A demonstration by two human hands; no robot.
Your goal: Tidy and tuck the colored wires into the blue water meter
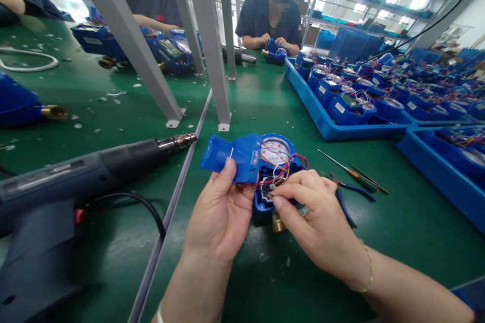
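A blue water meter (261, 202) lies on the green bench in front of me, its hinged blue cover (246, 154) swung open to the left. My left hand (223, 207) grips that cover, thumb on top and fingers behind. Red, yellow and white wires (286, 166) loop out between the round dial (275, 150) and the open compartment. My right hand (310, 207) is closed in a pinch over the compartment, thumb against forefinger by the wires. What lies between those fingertips is too small to make out. A brass threaded end (278, 223) sticks out below the meter.
Blue-handled pliers (344, 197) and an orange-handled screwdriver (354, 173) lie right of the meter. A heat gun (83, 181) rests at left. Blue trays (333, 131) of wired meters stand at right. Grey posts (212, 50) rise ahead; co-workers (270, 15) sit beyond.
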